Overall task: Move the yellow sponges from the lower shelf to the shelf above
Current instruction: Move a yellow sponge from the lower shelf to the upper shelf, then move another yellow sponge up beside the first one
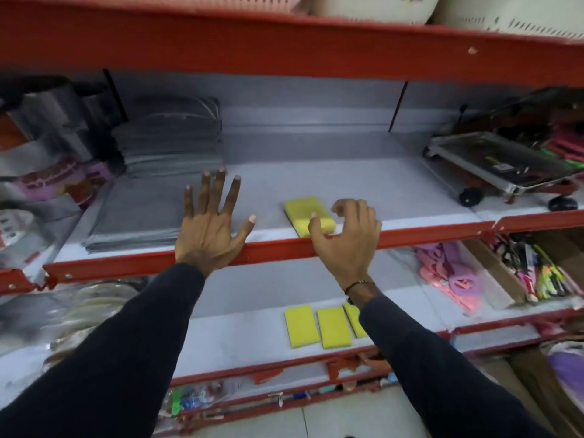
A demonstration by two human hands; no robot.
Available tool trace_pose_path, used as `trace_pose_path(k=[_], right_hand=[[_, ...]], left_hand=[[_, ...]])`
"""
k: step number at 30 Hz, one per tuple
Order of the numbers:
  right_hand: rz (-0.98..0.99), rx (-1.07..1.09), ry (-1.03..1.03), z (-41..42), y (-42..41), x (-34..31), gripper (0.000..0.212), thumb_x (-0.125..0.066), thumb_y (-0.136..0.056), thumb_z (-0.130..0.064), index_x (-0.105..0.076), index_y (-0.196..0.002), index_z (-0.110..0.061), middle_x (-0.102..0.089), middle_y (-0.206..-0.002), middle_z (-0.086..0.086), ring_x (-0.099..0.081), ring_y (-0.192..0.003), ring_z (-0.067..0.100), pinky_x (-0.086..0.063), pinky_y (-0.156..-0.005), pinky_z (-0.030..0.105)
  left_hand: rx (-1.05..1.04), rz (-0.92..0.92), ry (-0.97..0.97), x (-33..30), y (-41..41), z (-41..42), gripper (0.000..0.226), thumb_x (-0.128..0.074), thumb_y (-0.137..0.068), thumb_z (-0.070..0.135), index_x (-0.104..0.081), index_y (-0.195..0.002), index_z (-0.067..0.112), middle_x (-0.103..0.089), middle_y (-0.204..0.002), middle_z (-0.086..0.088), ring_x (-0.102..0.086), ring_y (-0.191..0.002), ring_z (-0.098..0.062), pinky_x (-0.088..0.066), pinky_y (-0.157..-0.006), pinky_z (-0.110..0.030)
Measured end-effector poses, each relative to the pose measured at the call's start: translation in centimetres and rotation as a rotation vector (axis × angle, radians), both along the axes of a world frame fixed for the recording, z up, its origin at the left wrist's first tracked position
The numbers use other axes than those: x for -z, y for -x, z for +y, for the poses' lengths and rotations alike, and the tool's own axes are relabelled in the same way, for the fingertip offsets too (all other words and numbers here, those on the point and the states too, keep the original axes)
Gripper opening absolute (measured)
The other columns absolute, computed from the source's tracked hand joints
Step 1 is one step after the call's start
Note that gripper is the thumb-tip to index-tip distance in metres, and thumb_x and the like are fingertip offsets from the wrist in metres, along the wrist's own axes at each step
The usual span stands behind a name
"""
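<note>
One yellow sponge (306, 213) with a dark underside lies flat near the front of the upper grey shelf (395, 197). My right hand (344, 238) hovers just in front of it, fingers curled and apart, thumb tip touching the sponge's near edge, nothing held. My left hand (210, 222) is spread wide with its palm down over the shelf's front lip, left of the sponge, and it holds nothing. On the lower shelf (240, 330) lie three yellow sponges side by side: left (301, 325), middle (334, 327), and right (353, 319), which my right sleeve partly hides.
Folded grey cloths (167, 143) are stacked at the upper shelf's back left, with more sheets (132, 216) in front. A metal rack on wheels (502, 165) stands at the right. Red shelf lips (284, 248) run across. Pink and purple packets (448, 273) fill the lower right.
</note>
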State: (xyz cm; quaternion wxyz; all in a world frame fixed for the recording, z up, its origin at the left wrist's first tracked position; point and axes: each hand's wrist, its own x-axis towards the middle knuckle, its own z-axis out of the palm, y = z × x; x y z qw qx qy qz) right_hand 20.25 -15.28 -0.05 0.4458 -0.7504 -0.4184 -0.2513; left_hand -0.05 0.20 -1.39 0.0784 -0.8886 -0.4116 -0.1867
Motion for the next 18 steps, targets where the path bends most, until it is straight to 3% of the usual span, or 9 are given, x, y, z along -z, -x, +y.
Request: trace_pose_path(k=[2, 4, 6, 8, 10, 11, 13, 15, 18], right_hand=[[-0.02, -0.04, 0.063, -2.3, 0.8, 4.2, 0.025, -0.07, -0.078, -0.04, -0.059, -0.082, -0.018, -0.06, -0.082, 0.001, -0.055, -0.08, 0.026, -0.04, -0.071, 0.042], [0.036, -0.1, 0.36, -3.8, 1.4, 10.4, 0.029, -0.067, -0.078, -0.044, -0.063, -0.089, -0.017, -0.064, -0.09, 0.002, -0.059, -0.088, 0.029, -0.043, -0.077, 0.042], [0.099, -0.133, 0.728, -4.3, 1.9, 16.0, 0.051, -0.059, -0.079, -0.056, -0.066, -0.107, -0.015, -0.067, -0.11, 0.007, -0.061, -0.108, 0.032, -0.045, -0.095, 0.047], [0.143, -0.169, 1.009, -4.1, 2.7, 20.2, 0.073, -0.05, -0.077, -0.066, -0.06, -0.125, -0.011, -0.06, -0.136, 0.016, -0.048, -0.134, 0.037, -0.029, -0.119, 0.055], [0.142, -0.197, 1.198, -3.4, 3.8, 22.5, 0.083, -0.049, -0.078, -0.069, -0.05, -0.138, -0.011, -0.044, -0.152, 0.023, -0.032, -0.147, 0.04, -0.009, -0.125, 0.058], [0.121, -0.222, 1.258, -2.8, 4.7, 23.2, 0.082, -0.053, -0.079, -0.065, -0.046, -0.141, -0.013, -0.039, -0.154, 0.025, -0.03, -0.146, 0.042, -0.007, -0.125, 0.058], [0.068, -0.302, 1.288, -2.0, 6.3, 23.4, 0.072, -0.062, -0.081, -0.05, -0.041, -0.14, -0.016, -0.04, -0.149, 0.024, -0.044, -0.133, 0.044, -0.023, -0.12, 0.057], [0.03, -0.399, 1.258, -1.5, 7.6, 22.9, 0.064, -0.066, -0.079, -0.034, -0.041, -0.135, -0.017, -0.044, -0.141, 0.018, -0.053, -0.113, 0.042, -0.043, -0.097, 0.05], [-0.022, -0.542, 1.112, -1.8, 8.3, 20.3, 0.059, -0.065, -0.073, -0.033, -0.049, -0.128, -0.018, -0.05, -0.135, 0.012, -0.057, -0.105, 0.039, -0.049, -0.081, 0.045]], left_hand=[[0.008, -0.019, -0.005, -0.1, -0.1, 0.1, 0.087, -0.01, -0.098, 0.072, 0.012, -0.167, 0.023, 0.019, -0.177, -0.009, 0.019, -0.161, -0.031, 0.006, -0.129, -0.061], [0.006, -0.018, 0.007, 0.0, -0.1, 0.2, 0.087, -0.012, -0.099, 0.071, 0.013, -0.167, 0.023, 0.018, -0.177, -0.009, 0.018, -0.162, -0.031, 0.005, -0.129, -0.061], [0.002, -0.015, 0.0, 0.0, -0.2, 0.2, 0.087, -0.013, -0.1, 0.071, 0.014, -0.167, 0.022, 0.018, -0.177, -0.01, 0.018, -0.162, -0.032, 0.004, -0.129, -0.062], [0.003, -0.012, 0.008, 0.0, -0.2, 0.3, 0.087, -0.013, -0.1, 0.071, 0.014, -0.167, 0.022, 0.017, -0.177, -0.011, 0.017, -0.162, -0.033, 0.003, -0.129, -0.062], [-0.002, -0.011, 0.014, 0.1, -0.1, 0.3, 0.087, -0.012, -0.1, 0.072, 0.013, -0.167, 0.022, 0.016, -0.177, -0.012, 0.016, -0.162, -0.033, 0.003, -0.129, -0.062], [-0.005, -0.003, 0.017, 0.2, -0.1, 0.4, 0.087, -0.013, -0.1, 0.072, 0.012, -0.167, 0.022, 0.015, -0.177, -0.012, 0.016, -0.162, -0.034, 0.002, -0.129, -0.062], [-0.006, 0.001, 0.022, 0.1, -0.1, 0.4, 0.087, -0.015, -0.101, 0.071, 0.011, -0.167, 0.022, 0.014, -0.177, -0.014, 0.014, -0.162, -0.035, 0.001, -0.129, -0.063], [-0.008, 0.005, 0.025, 0.0, -0.2, 0.4, 0.087, -0.016, -0.101, 0.071, 0.011, -0.167, 0.022, 0.014, -0.177, -0.014, 0.014, -0.162, -0.035, 0.0, -0.129, -0.063], [-0.012, 0.009, 0.033, -0.2, -0.2, 0.3, 0.087, -0.014, -0.101, 0.072, 0.011, -0.167, 0.022, 0.014, -0.177, -0.014, 0.014, -0.162, -0.035, 0.001, -0.129, -0.063]])
